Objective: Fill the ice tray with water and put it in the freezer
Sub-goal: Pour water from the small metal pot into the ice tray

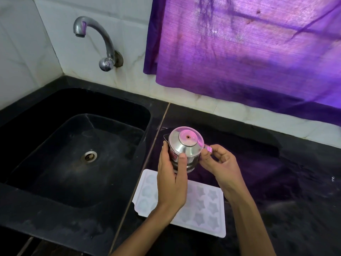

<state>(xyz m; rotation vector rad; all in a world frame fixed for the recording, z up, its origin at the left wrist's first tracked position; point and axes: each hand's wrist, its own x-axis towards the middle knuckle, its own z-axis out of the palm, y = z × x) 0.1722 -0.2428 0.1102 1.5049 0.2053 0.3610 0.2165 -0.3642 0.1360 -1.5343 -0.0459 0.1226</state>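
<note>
A white ice tray (206, 209) with star and round moulds lies flat on the black counter, right of the sink. Above its far end I hold a small steel jug (185, 145) with a domed lid. My left hand (172, 183) grips the jug's body from the left, thumb on the lid's rim. My right hand (219, 165) pinches the jug's handle on the right side. My left wrist and hand hide the tray's middle. Whether the moulds hold water cannot be told.
A black sink (77, 154) with a drain (89, 156) fills the left. A chrome tap (96, 41) juts from the white tiled wall above it. A purple curtain (249, 52) hangs at the back right. Black counter (286, 172) extends rightward.
</note>
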